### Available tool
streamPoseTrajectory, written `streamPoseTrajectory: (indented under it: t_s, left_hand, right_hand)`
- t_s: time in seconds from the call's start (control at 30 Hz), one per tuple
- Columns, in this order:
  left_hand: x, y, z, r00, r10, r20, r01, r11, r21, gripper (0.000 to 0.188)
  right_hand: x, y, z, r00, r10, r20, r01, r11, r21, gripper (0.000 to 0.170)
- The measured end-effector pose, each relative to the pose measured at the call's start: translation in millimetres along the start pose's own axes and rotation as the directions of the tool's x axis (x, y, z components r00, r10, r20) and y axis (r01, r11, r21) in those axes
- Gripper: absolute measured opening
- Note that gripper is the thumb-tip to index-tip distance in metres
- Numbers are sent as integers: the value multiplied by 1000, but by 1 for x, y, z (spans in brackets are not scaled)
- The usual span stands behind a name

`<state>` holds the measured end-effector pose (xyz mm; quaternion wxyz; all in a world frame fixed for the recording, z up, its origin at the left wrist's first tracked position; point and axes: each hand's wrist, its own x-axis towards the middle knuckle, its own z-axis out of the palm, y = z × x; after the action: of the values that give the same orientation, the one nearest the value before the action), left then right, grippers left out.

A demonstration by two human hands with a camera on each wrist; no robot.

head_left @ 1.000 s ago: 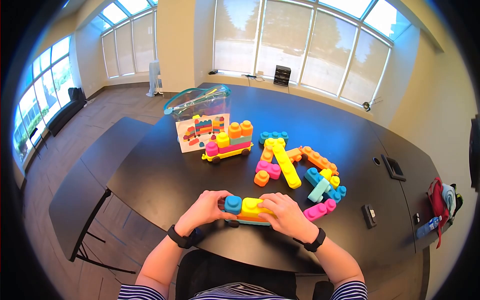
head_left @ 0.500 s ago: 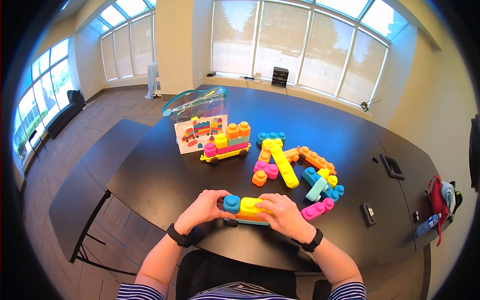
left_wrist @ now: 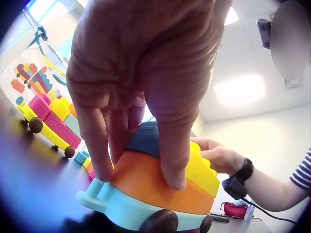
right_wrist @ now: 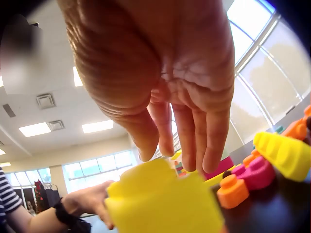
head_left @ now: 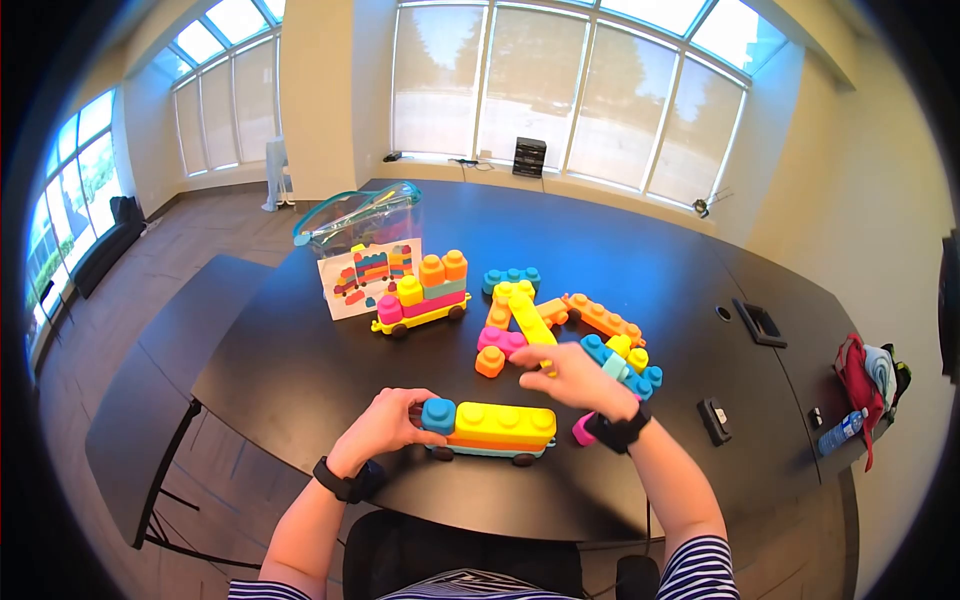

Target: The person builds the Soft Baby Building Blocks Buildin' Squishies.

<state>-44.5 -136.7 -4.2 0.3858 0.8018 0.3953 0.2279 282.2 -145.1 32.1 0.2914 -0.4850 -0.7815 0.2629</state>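
Observation:
Near the front of the table stands a toy train car with a light blue wheeled base (left_wrist: 119, 209), an orange block (left_wrist: 138, 177), a long yellow block (head_left: 505, 425) and a small blue block (head_left: 438, 415). My left hand (head_left: 385, 428) grips its left end, thumb on the near side and fingers on the far side. Up and to the right of the car is my right hand (head_left: 585, 380), its fingers extended and holding nothing. In the head view it overlaps the loose blocks, among them a long yellow one (head_left: 530, 318) and a single-stud orange one (head_left: 489, 362).
Behind, a second train car (head_left: 425, 312) stands before a clear zip bag (head_left: 375, 220) with a picture card (head_left: 370, 278). Pink, teal and orange blocks (head_left: 605, 320) lie to the right. A black device (head_left: 715, 421) and a water bottle (head_left: 843, 432) are farther right.
My right hand has let go of the yellow block and lifted away up and to the right. My left hand keeps its grip on the car. The head view has shifted slightly.

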Motion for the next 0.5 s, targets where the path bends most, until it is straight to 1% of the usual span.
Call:
streamPoseTrajectory:
  t_s: [0.07,0.2,0.23,0.33,0.37,0.47,0.5]
  left_hand:
    - [0,-3,0,1000,10,-6,-10,1000,-4,52]
    - [0,-4,1,1000,13,-11,-13,1000,7,52]
    - [-1,-4,1,1000,7,-10,-7,1000,3,52]
    - [0,-7,1,1000,-1,-12,1,1000,10,52]
    - [0,-8,1,1000,3,-16,-3,1000,15,52]
    - [-1,-6,1,1000,12,-15,-11,1000,23,52]
    - [-1,-5,0,1000,14,-13,-14,1000,25,52]
  right_hand:
    - [27,19,-10,1000,-29,-6,27,983,-180,39]
    - [75,64,3,999,-30,40,42,930,-365,45]
    - [87,90,13,994,-105,38,111,892,-438,42]
    - [104,86,21,989,97,110,-11,796,-606,41]
    - [102,81,22,990,91,106,-10,801,-599,33]
    - [103,75,28,992,102,74,-31,765,-643,37]
    - [102,74,28,990,117,81,-40,777,-628,38]
